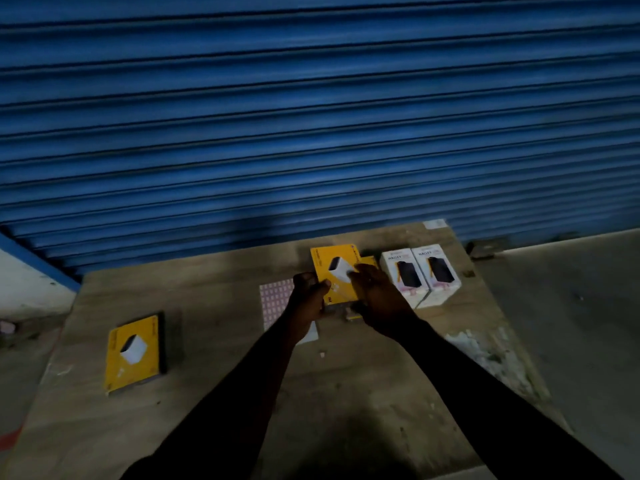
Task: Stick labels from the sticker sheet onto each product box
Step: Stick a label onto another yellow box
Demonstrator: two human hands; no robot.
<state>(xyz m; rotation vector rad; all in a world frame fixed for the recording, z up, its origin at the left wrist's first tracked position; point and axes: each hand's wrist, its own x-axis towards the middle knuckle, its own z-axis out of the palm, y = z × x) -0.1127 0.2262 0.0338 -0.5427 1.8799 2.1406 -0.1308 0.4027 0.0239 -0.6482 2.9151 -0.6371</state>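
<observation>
We count two yellow boxes in plain sight: the held yellow box (334,271) just right of the frame's centre, and a second yellow box (135,353) lying flat at lower left, well apart from everything else. A yellow edge (370,261) peeks out behind the held one, and we cannot tell whether it is another box. Two white boxes (420,273) stand side by side, touching, just right of the hands, each printed with a dark device. One sticker sheet (275,299) lies flat under our left forearm, its rows of small pale labels partly hidden. Our left hand (308,297) grips the held box at its lower left corner, thumb on the face; our right hand (375,294) closes its fingers on the box's right side, over the white product picture. Everything rests on a worn brown wooden board (214,393), scuffed, with white smears at right. Behind it a blue rolling shutter (311,116) fills the upper frame, and grey concrete floor (571,323) lies to the right. The light is dim, and the held box's print is blurred.
</observation>
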